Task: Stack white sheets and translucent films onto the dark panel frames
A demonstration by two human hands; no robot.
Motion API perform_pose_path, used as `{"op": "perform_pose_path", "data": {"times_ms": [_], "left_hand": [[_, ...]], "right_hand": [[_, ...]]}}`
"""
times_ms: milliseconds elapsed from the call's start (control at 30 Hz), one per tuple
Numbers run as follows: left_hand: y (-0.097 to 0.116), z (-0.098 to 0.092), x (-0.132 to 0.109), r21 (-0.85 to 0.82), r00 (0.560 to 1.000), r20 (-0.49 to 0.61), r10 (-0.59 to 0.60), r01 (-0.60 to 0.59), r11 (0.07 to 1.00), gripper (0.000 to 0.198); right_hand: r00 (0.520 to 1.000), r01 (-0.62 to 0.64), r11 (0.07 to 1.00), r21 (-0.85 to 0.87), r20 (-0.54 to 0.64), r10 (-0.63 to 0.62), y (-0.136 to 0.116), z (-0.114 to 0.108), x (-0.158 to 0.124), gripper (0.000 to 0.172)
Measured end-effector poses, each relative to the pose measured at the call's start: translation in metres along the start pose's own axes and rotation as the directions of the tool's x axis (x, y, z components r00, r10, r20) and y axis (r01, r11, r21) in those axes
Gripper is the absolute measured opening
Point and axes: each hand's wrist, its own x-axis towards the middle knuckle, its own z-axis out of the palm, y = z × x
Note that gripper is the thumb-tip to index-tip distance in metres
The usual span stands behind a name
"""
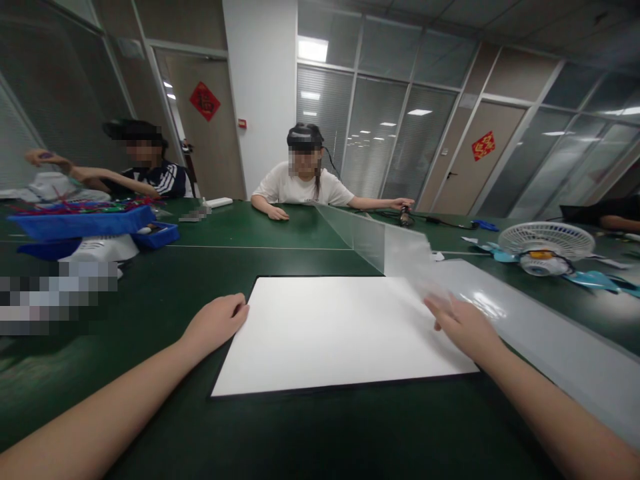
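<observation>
A flat white panel (340, 333) with a thin dark border lies on the green table in front of me. My left hand (220, 320) is at its left edge, fingers curled closed, the fingertips against the border. Over the panel's right part, my right hand (463, 327) pinches the near end of a clear plastic sheet (370, 240). The sheet stands up at a tilt and reaches away toward the far side of the panel. Its end by my fingers is blurred.
A glossy whitish sheet (530, 333) lies to the right, partly behind my right forearm. Beyond it sits a white fan (547, 243) with light-blue pieces. Blue trays (85, 223) with wires stand at left. One person (305, 180) sits opposite, another (150, 177) at far left.
</observation>
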Motion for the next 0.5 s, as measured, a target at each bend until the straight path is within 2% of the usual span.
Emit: {"op": "perform_pose_path", "data": {"times_ms": [133, 200, 367, 500], "left_hand": [[0.0000, 0.0000, 0.0003, 0.018, 1.000, 0.004, -0.002, 0.002, 1.000, 0.032], [-0.0007, 0.0006, 0.0007, 0.030, 1.000, 0.011, -0.004, 0.004, 1.000, 0.033], [-0.0024, 0.0022, 0.0007, 0.046, 1.000, -0.001, 0.019, -0.019, 0.999, 0.033], [-0.0010, 0.0005, -0.0004, 0.025, 1.000, 0.017, 0.002, -0.003, 1.000, 0.033]], "right_hand": [[0.998, -0.068, 0.979, 0.191, 0.020, 0.066, 0.0034, 0.0024, -0.0004, 0.055], [0.997, -0.071, 0.977, 0.200, 0.004, 0.072, 0.0052, 0.0010, -0.0006, 0.054], [0.990, -0.069, 0.996, -0.049, -0.123, 0.063, 0.0089, -0.0052, -0.0011, 0.052], [0.993, -0.027, 0.990, -0.138, -0.120, 0.010, 0.0074, -0.0036, -0.0016, 0.049]]}}
